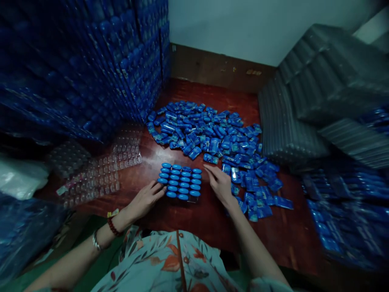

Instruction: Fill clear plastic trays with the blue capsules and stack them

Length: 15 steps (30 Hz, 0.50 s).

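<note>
In front of me on the red-brown table lies a clear blister tray [193,199] filled with rows of glossy blue oval pieces [182,185]. The fingers and thumb of my left hand [148,197] close on the tray's left edge, by the end pieces. Just right of the tray is my right hand [221,184], its fingers stretched out and slightly apart. I see nothing between them. Its fingertips are near the front edge of a loose heap of small blue packets [209,134].
Empty clear blister trays [97,182] lie at the left. Tall stacks of blue-filled trays [121,61] rise behind them. Stacked grey trays [291,117] stand at the right, above more blue-filled packs [340,215]. A wall [225,28] closes off the back.
</note>
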Available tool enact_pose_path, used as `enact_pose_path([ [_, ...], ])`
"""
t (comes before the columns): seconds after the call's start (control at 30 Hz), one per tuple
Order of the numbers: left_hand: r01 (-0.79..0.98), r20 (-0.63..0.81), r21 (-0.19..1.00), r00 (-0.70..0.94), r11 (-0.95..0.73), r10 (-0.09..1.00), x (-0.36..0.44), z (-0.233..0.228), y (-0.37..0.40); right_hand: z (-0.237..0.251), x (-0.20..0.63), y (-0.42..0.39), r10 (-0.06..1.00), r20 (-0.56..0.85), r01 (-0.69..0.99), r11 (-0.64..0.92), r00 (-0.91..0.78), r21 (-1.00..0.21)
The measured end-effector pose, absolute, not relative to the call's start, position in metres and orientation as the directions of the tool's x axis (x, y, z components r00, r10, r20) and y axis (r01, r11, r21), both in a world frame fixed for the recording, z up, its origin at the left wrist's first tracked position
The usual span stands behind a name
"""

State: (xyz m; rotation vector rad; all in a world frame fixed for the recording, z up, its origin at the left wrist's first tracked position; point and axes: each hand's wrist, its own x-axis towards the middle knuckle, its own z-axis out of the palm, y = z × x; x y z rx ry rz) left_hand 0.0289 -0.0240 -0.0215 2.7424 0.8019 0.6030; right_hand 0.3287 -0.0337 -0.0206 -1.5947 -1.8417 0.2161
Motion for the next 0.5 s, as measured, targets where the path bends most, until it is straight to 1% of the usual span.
enact_pose_path([
  [0.07, 0.461, 0.301, 0.333, 0.775, -0.822, 0.556, 0.030, -0.018, -0.023, -0.017, 0.330, -0.003, 0.956, 0.295, 0.869, 0.144, 0.003, -0.474],
  [0.13, 0.476, 0.313, 0.334, 0.758, -0.814, 0.572, 0.029, -0.017, -0.023, -0.012, 0.328, 0.025, 0.985, 0.167, 0.937, 0.086, -0.030, -0.339],
  [0.2, 0.505, 0.349, 0.323, 0.723, -0.800, 0.597, 0.026, -0.015, -0.021, -0.007, 0.325, 0.046, 0.994, 0.020, 0.976, 0.108, -0.106, -0.191],
  [0.27, 0.527, 0.391, 0.353, 0.668, -0.773, 0.634, 0.026, -0.011, -0.011, -0.007, 0.321, 0.058, 0.980, -0.090, 0.980, 0.169, -0.179, -0.103],
  [0.33, 0.542, 0.417, 0.428, 0.592, -0.723, 0.690, 0.033, -0.004, 0.008, -0.010, 0.319, 0.062, 0.971, -0.111, 0.976, 0.201, -0.210, -0.087],
  [0.4, 0.577, 0.393, 0.480, 0.532, -0.661, 0.750, 0.051, 0.004, 0.036, -0.015, 0.320, 0.059, 0.976, -0.075, 0.975, 0.197, -0.205, -0.099],
  [0.43, 0.608, 0.352, 0.474, 0.532, -0.637, 0.770, 0.064, 0.008, 0.050, -0.018, 0.321, 0.056, 0.978, -0.057, 0.976, 0.192, -0.199, -0.103],
  [0.5, 0.674, 0.228, 0.394, 0.587, -0.625, 0.777, 0.095, 0.015, 0.077, -0.022, 0.326, 0.045, 0.981, -0.038, 0.977, 0.188, -0.192, -0.097],
])
